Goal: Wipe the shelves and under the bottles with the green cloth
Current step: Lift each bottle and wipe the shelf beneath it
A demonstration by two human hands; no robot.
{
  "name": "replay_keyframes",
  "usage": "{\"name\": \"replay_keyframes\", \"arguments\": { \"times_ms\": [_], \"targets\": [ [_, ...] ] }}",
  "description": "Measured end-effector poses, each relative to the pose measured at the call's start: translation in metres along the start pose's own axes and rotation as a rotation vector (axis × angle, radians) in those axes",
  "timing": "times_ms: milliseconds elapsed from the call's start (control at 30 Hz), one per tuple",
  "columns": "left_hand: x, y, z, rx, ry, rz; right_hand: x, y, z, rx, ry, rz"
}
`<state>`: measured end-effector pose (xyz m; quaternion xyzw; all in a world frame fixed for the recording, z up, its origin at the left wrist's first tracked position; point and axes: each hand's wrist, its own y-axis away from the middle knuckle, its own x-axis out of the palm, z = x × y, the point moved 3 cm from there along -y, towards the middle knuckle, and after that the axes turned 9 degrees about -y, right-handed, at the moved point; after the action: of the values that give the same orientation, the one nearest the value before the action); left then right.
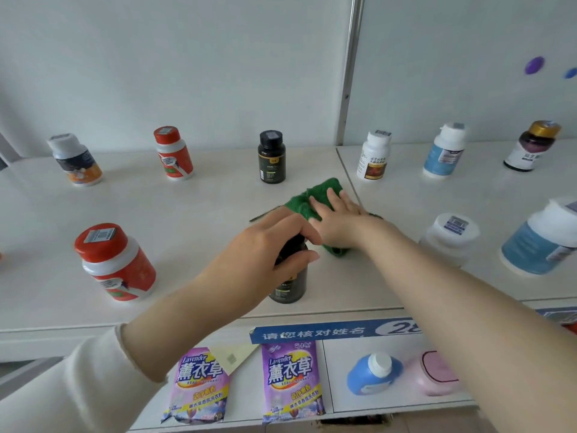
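Lavender packets [290,379] lie nearest, below; left hand [265,245], fingers curled round the top of the dark bottle [288,285], perhaps lifting it (base unclear); right hand [340,220], fingers straight, presses the green cloth [315,192] flat on the shelf [203,214], just beyond and right of that bottle, its long axis running away rightward; black bottle [271,157] and white bottle [373,156] stand behind, well apart.
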<state>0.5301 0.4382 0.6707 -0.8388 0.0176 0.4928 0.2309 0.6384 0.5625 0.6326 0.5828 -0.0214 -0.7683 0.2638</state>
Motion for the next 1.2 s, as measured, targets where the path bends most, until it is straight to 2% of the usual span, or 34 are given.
{"name": "replay_keyframes", "arguments": {
  "times_ms": [100, 267, 433, 533, 633, 767, 900, 1067, 1133, 1200],
  "targets": [
    [0.001, 0.000, -0.002, -0.007, -0.015, -0.009, -0.010, -0.011, 0.008, 0.027, 0.002, 0.030],
    [-0.004, 0.002, -0.005, -0.061, -0.025, 0.005, 0.001, 0.023, 0.005, -0.093, 0.160, 0.118],
    [-0.023, -0.023, -0.017, -0.244, 0.036, -0.101, 0.005, 0.049, 0.003, -0.169, 0.371, 0.241],
    [-0.035, -0.062, -0.039, -0.245, -0.068, -0.192, -0.010, 0.040, 0.015, -0.249, 0.614, 0.316],
    [-0.038, -0.102, -0.059, -0.256, -0.188, -0.200, -0.025, 0.044, 0.030, -0.385, 0.952, 0.342],
    [-0.031, -0.140, -0.060, -0.272, -0.367, -0.092, -0.036, 0.048, 0.033, -0.512, 1.174, 0.324],
    [-0.018, -0.161, -0.045, -0.271, -0.477, 0.060, -0.036, 0.039, 0.028, -0.582, 1.198, 0.287],
    [0.004, -0.201, -0.023, -0.186, -0.518, 0.229, -0.038, 0.021, 0.021, -0.721, 1.285, 0.247],
    [0.015, -0.220, -0.014, -0.141, -0.498, 0.303, -0.039, 0.011, 0.017, -0.733, 1.269, 0.262],
    [0.026, -0.237, -0.007, -0.106, -0.465, 0.357, -0.044, -0.006, 0.007, -0.675, 1.117, 0.288]
  ]
}}
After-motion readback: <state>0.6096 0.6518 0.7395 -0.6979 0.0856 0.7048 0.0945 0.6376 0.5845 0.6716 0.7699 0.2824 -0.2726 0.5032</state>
